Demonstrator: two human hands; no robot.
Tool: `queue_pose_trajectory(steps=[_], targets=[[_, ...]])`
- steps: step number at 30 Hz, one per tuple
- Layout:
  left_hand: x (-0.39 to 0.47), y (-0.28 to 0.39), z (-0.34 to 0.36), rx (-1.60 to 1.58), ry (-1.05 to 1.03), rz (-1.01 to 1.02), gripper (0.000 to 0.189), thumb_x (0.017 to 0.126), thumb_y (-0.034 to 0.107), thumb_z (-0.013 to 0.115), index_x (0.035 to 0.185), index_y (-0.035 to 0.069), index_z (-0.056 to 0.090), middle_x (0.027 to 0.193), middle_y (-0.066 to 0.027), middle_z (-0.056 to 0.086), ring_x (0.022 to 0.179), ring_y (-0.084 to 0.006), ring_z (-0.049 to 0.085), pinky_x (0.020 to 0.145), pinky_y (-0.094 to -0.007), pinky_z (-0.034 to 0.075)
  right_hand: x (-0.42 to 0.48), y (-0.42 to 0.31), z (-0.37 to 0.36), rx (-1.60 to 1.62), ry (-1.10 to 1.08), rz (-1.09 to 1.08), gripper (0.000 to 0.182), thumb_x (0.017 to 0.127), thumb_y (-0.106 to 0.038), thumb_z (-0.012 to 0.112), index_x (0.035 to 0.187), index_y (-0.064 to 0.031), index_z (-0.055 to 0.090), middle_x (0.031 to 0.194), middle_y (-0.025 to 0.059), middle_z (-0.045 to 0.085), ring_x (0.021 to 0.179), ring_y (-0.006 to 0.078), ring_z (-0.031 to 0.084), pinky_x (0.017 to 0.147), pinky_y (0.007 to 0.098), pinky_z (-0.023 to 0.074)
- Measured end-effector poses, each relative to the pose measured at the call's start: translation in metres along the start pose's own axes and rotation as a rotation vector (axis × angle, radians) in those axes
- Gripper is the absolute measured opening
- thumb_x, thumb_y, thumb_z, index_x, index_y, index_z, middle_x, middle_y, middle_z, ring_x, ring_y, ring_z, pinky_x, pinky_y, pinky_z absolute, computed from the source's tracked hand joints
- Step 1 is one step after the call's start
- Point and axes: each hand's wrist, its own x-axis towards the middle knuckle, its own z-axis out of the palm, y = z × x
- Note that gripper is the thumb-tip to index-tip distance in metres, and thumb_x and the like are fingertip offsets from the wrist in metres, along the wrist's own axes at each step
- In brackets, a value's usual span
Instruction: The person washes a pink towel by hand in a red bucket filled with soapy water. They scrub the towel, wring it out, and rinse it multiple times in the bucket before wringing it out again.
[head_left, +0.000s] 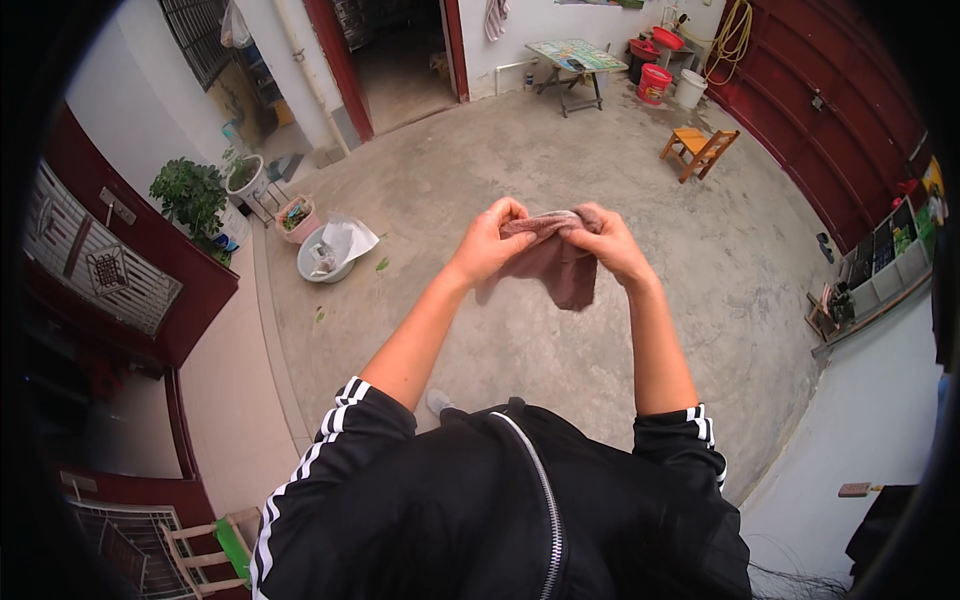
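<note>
A brownish-pink cloth (576, 276), perhaps a small towel, is stretched between my two hands at chest height over the concrete floor. My left hand (491, 241) pinches its upper edge between thumb and fingers. On the other side my right hand (609, 244) grips a bunched part of the same edge, the thumb pressed on top. The cloth's lower part hangs loose in folds below the hands, and its left side looks blurred. Both arms reach forward, with black striped sleeves pushed up to the elbows.
A low wooden chair (697, 150) and a folding table (577, 57) stand ahead to the right, near red buckets (655, 82). To the left are a basin (321, 262) holding plastic and paper, a pink planter (295, 217), and an open dark red door (150, 262). Crates (889, 255) line the right wall.
</note>
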Motion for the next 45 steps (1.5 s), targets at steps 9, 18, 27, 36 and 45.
queue_pose_trajectory(steps=[9, 18, 27, 36, 45], targets=[[-0.018, -0.053, -0.018, 0.106, -0.006, -0.293, 0.025, 0.075, 0.030, 0.069, 0.083, 0.008, 0.060, 0.077, -0.0030, 0.060, 0.081, -0.0151, 0.057, 0.068, -0.0302, 0.044, 0.014, -0.002, -0.017, 0.394, 0.195, -0.096, 0.052, 0.077, -0.001, 0.050, 0.128, 0.0014, 0.039, 0.108, 0.0098, 0.055, 0.092, 0.0168, 0.056, 0.083, 0.0287, 0.0463], [0.002, -0.083, -0.001, -1.525, -0.388, -0.259, 0.025, 0.091, 0.035, 0.050, 0.083, 0.012, 0.055, 0.081, -0.0033, 0.058, 0.074, -0.0152, 0.056, 0.065, -0.0296, 0.048, -0.010, 0.012, 0.112, -0.627, 0.161, -0.661, 0.019, 0.070, -0.017, 0.065, 0.083, -0.0070, 0.054, 0.077, 0.0096, 0.053, 0.067, 0.0268, 0.056, 0.055, 0.0326, 0.0459], [0.001, 0.010, 0.044, -1.293, 0.129, -0.493, 0.026, 0.088, 0.037, 0.051, 0.075, 0.015, 0.055, 0.068, 0.0001, 0.059, 0.060, -0.0123, 0.055, 0.049, -0.0237, 0.042, 0.006, 0.012, 0.104, -0.622, 0.607, -0.519, 0.013, 0.070, -0.016, 0.064, 0.068, -0.0083, 0.054, 0.070, 0.0098, 0.054, 0.062, 0.0321, 0.055, 0.052, 0.0381, 0.0435], [-0.005, -0.019, 0.053, -1.193, 0.234, -0.623, 0.029, 0.094, 0.027, 0.031, 0.092, 0.009, 0.054, 0.090, -0.0051, 0.059, 0.081, -0.0178, 0.058, 0.065, -0.0323, 0.049, 0.020, 0.022, 0.079, -0.671, 0.645, -0.472, 0.013, 0.068, -0.017, 0.065, 0.067, -0.0094, 0.054, 0.067, 0.0105, 0.055, 0.060, 0.0322, 0.055, 0.052, 0.0380, 0.0434], [-0.015, -0.077, 0.034, -1.207, -0.073, -0.240, 0.031, 0.095, 0.036, 0.035, 0.083, 0.012, 0.051, 0.078, -0.0041, 0.057, 0.069, -0.0166, 0.054, 0.057, -0.0345, 0.045, 0.003, 0.035, 0.114, -0.790, 0.484, -0.631, 0.015, 0.067, -0.016, 0.065, 0.064, -0.0091, 0.051, 0.063, 0.0112, 0.054, 0.060, 0.0344, 0.055, 0.051, 0.0386, 0.0432]])
